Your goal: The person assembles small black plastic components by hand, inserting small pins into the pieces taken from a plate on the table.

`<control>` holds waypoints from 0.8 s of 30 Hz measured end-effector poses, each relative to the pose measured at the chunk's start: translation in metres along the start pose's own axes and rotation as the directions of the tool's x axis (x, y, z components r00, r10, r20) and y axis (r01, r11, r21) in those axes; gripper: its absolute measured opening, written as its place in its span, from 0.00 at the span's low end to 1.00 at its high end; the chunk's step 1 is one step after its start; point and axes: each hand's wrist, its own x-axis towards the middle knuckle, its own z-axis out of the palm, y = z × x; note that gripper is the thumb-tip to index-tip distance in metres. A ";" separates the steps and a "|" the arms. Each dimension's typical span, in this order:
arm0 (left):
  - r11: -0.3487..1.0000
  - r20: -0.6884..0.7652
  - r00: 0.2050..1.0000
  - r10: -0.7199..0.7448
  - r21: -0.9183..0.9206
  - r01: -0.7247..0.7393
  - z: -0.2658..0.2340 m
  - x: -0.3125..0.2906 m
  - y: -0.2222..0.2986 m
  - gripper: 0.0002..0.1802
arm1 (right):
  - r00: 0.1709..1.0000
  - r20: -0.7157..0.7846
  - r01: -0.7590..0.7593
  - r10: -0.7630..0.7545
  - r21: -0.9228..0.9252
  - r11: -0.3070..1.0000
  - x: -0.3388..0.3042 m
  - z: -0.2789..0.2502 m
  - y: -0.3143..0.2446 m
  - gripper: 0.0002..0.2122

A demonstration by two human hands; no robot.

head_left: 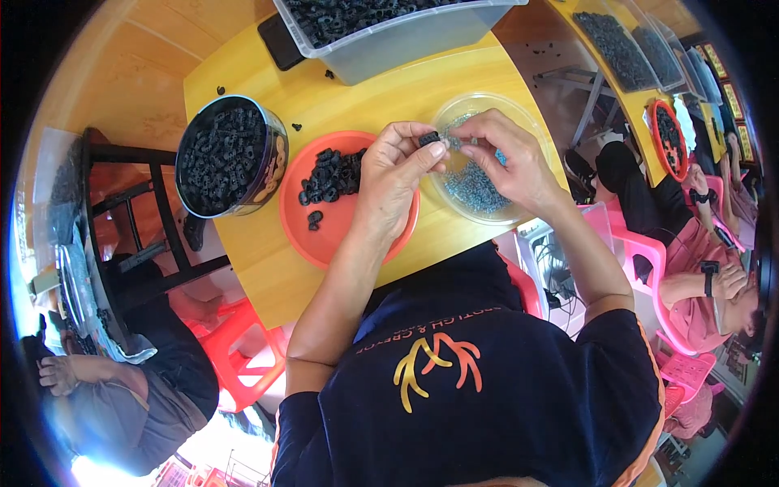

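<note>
My left hand (393, 170) pinches a small black plastic part (429, 139) between thumb and fingertips, above the table. Close beside it, my right hand (505, 158) has thumb and forefinger drawn together over the round clear tub (531, 122). Whatever those right fingertips hold is too small to make out. Inside the tub lie many tiny blue-grey pieces (475, 191). Under my left hand and forearm sits a red-orange round tray (296, 223), partly covered by them, with a heap of similar black parts (333, 174) on it.
A round tin (280, 154) full of black parts stands at the left. At the back are a large clear plastic bin (389, 57) of black parts and a dark phone (280, 42). Other people sit at both sides, with pink and red plastic chairs (243, 349).
</note>
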 end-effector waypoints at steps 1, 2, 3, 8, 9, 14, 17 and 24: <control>0.999 0.004 1.000 0.020 0.028 -0.020 0.000 0.000 0.000 0.11 | 1.000 0.001 0.010 -0.010 -0.072 0.997 0.001 0.000 -0.001 0.11; 0.999 0.004 1.000 0.021 0.028 -0.021 0.000 0.000 0.000 0.11 | 1.000 0.003 0.021 -0.021 -0.145 0.989 0.001 0.000 -0.001 0.09; 0.999 0.005 0.999 0.033 0.033 -0.034 -0.002 0.000 0.000 0.12 | 1.000 0.003 0.022 -0.022 -0.145 0.989 0.001 0.001 0.000 0.09; 0.996 0.001 0.998 0.057 0.072 -0.057 -0.003 -0.004 0.000 0.12 | 0.996 -0.002 -0.087 0.088 0.104 0.991 0.002 0.002 -0.002 0.07; 0.992 0.003 0.997 0.074 0.104 -0.074 -0.005 -0.005 -0.002 0.12 | 0.996 -0.001 -0.085 0.086 0.104 0.991 0.003 0.002 -0.007 0.07; 0.973 -0.004 0.988 0.152 0.174 -0.149 0.001 -0.014 0.001 0.12 | 0.915 0.212 -0.400 0.345 0.344 0.850 0.006 0.006 -0.017 0.08; 0.924 0.012 0.970 0.244 0.302 -0.236 -0.001 -0.020 0.003 0.11 | 0.918 0.182 -0.397 0.353 0.446 0.802 0.005 0.013 -0.018 0.08; 0.946 -0.004 0.979 0.205 0.258 -0.197 -0.017 -0.035 0.011 0.10 | 0.891 0.311 -0.454 0.332 0.558 0.695 0.015 0.013 -0.037 0.06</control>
